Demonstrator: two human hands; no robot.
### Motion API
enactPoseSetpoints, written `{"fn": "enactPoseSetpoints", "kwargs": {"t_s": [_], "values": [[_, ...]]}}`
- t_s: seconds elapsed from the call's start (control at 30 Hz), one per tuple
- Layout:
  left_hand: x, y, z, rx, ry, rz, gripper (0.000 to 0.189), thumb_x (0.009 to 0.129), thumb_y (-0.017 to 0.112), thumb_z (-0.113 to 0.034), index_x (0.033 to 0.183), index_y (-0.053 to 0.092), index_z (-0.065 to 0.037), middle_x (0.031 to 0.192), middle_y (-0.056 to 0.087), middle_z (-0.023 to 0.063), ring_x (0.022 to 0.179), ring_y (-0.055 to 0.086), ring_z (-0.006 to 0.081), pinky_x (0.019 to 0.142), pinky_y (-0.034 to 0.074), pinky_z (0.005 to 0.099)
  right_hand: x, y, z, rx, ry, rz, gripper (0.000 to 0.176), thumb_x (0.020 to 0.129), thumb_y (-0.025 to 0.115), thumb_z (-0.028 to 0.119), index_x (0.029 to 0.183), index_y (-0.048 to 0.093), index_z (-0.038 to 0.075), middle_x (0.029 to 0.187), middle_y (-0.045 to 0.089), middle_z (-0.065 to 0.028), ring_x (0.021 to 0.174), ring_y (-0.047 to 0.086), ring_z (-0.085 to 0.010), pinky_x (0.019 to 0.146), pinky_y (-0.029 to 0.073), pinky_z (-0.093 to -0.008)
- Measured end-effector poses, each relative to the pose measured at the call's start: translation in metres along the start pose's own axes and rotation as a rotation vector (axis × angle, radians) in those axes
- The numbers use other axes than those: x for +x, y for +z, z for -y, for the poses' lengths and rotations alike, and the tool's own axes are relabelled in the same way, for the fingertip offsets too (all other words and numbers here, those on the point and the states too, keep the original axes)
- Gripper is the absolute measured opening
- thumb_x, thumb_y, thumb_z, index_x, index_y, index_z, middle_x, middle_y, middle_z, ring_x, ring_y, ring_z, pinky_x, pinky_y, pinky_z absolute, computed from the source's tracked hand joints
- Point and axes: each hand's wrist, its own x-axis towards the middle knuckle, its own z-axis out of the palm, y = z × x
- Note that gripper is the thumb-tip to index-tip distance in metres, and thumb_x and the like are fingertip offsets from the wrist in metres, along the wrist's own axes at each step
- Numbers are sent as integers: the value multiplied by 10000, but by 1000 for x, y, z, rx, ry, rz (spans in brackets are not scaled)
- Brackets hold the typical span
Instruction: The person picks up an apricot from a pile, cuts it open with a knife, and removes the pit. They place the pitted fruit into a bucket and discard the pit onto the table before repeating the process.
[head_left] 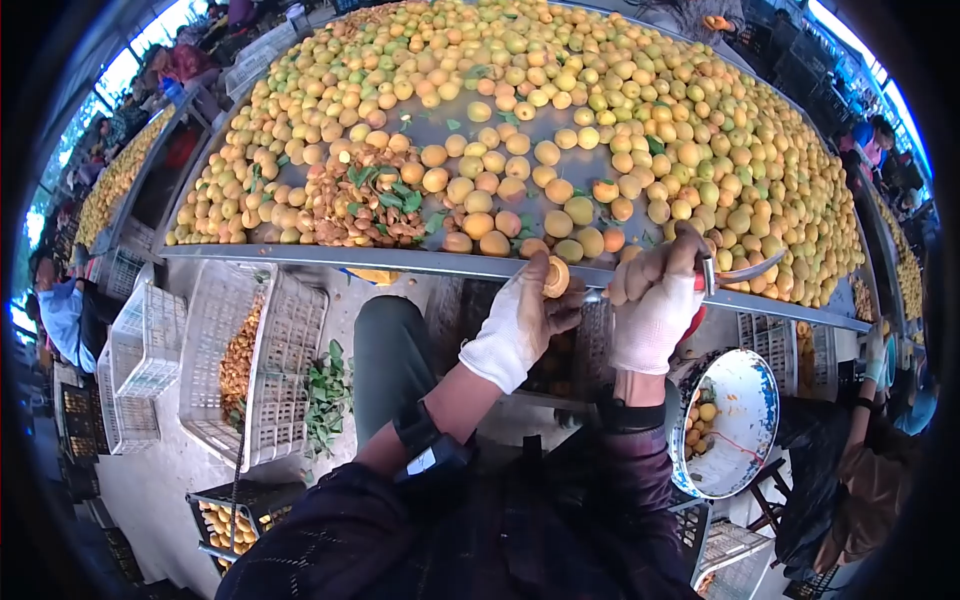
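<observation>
My left hand, in a white glove with bare fingertips, is closed around an apricot just in front of the table edge. The fruit's pale orange, ring-like side faces up. To its right, my gloved right hand is wrapped round a knife with a curved blade that points right, over the table's edge. Red parts of its handle show beside the fist. Between the hands is a small shiny metal piece, too small to make out. Beyond them, many whole apricots cover the metal table.
Brown pits or scraps with green leaves lie heaped on the table. White plastic crates stand at lower left, beside leaves on the floor. A white bucket holding apricots is at my right. Other people work at both sides.
</observation>
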Motion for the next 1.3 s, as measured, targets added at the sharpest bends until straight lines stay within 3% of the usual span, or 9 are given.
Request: {"fn": "enactPoseSetpoints", "kwargs": {"t_s": [0.33, 0.47, 0.57, 0.73, 0.87, 0.93, 1.07, 1.23, 1.3], "values": [[-29, 28, 48, -239, 168, 5, 416, 849, 643, -476, 1096, 563, -151, 924, 588, -15, 757, 547, 120, 584, 450, 299, -12, 6, -23, -580, -466, -157, 238, 940, 541, 233, 981, 558, -1, 576, 438, 7, 423, 400, -80, 392, 328, -244], [-32, 13, 41, -246, 58, 50, 335, 929, 550, -421, 1099, 541, -132, 992, 600, 16, 875, 573, 154, 716, 487, 314, -11, 1, -11, 63, 146, -115, 320, 951, 534, 274, 705, 443, 90, 524, 325, 28, 363, 267, -72, 319, 213, -244], [-39, 15, 23, -270, -210, 35, 308, 984, 435, -417, 1001, 529, -124, 829, 562, 28, 598, 522, 157, 459, 390, 250, -16, 2, -13, -33, 163, -138, 291, 957, 524, 283, 747, 438, 100, 524, 287, 48, 367, 231, -56, 322, 201, -241], [-35, 7, 0, -326, -217, 46, 227, 989, 449, -312, 1021, 524, -100, 793, 568, 59, 589, 539, 143, 442, 388, 233, -3, -26, -20, 609, 305, 33, 212, 976, 498, 271, 1067, 519, 80, 530, 242, 74, 367, 175, -45, 312, 186, -228], [-44, -8, -27, -59, 99, 155, 265, 896, 498, -53, 1159, 517, -73, 828, 567, 57, 620, 537, 120, 522, 406, 212, -17, -14, 21, -502, 319, 275, 211, 893, 597, 182, 1031, 589, 23, 558, 444, 54, 380, 364, -52, 329, 260, -228], [-44, -12, -31, 191, 31, 455, 378, 861, 501, -40, 1238, 485, -62, 914, 575, 60, 633, 536, 107, 522, 405, 209, -24, -18, 5, -777, 386, 545, 254, 798, 660, 115, 1017, 639, -12, 754, 638, -30, 657, 563, -72, 611, 454, -227], [-58, -13, -53, 676, 206, 484, 539, 806, 490, -24, 1340, 423, -47, 1022, 589, 69, 678, 567, 106, 540, 433, 204, -33, -32, 1, -852, 306, 415, 257, 789, 650, 111, 1013, 644, -17, 837, 668, -30, 755, 587, -86, 711, 474, -251], [0, -55, -119, 1645, 1096, -296, 298, 776, 640, -113, 1072, 655, -81, 1047, 649, 100, 889, 627, 283, 807, 500, 353, -34, -66, -1, -1379, 261, 559, 282, 775, 663, 127, 1027, 639, 4, 827, 669, -113, 795, 642, -151, 733, 491, -290], [26, -61, -130, 1783, 874, -292, 286, 759, 656, -174, 1043, 669, -144, 1016, 658, 83, 931, 612, 310, 855, 476, 382, -32, -80, -17, -1289, 275, 435, 332, 778, 672, 123, 1078, 617, -9, 891, 672, -123, 854, 652, -183, 771, 490, -296]]}}
